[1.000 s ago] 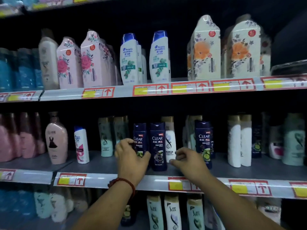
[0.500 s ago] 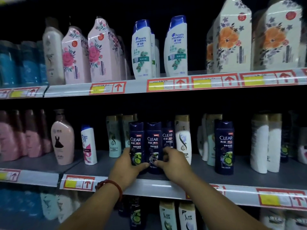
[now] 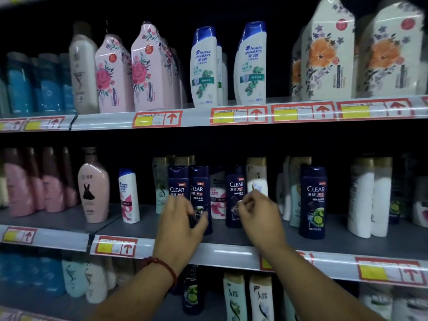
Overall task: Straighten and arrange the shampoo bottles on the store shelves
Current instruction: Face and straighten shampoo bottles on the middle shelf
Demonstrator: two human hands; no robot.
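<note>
Several dark blue CLEAR shampoo bottles stand on the middle shelf (image 3: 231,254). My left hand (image 3: 183,228) wraps the lower part of the left pair of CLEAR bottles (image 3: 199,188), thumb across the front of the right one. My right hand (image 3: 259,216) pinches the lower right side of a third CLEAR bottle (image 3: 235,193), which stands a little apart to the right. In the gap behind shows a white and pink bottle (image 3: 217,200). A fourth CLEAR bottle (image 3: 312,200) stands alone further right.
A small white Head & Shoulders bottle (image 3: 128,195) and a pink bottle with a black dress (image 3: 93,186) stand left of my hands. White bottles with gold caps (image 3: 256,172) stand behind. The upper shelf (image 3: 196,118) carries Head & Shoulders and floral packs.
The third CLEAR bottle has shifted right, away from the pair, and a white and pink bottle shows in the gap. My right hand has moved right with it. The view is closer.
</note>
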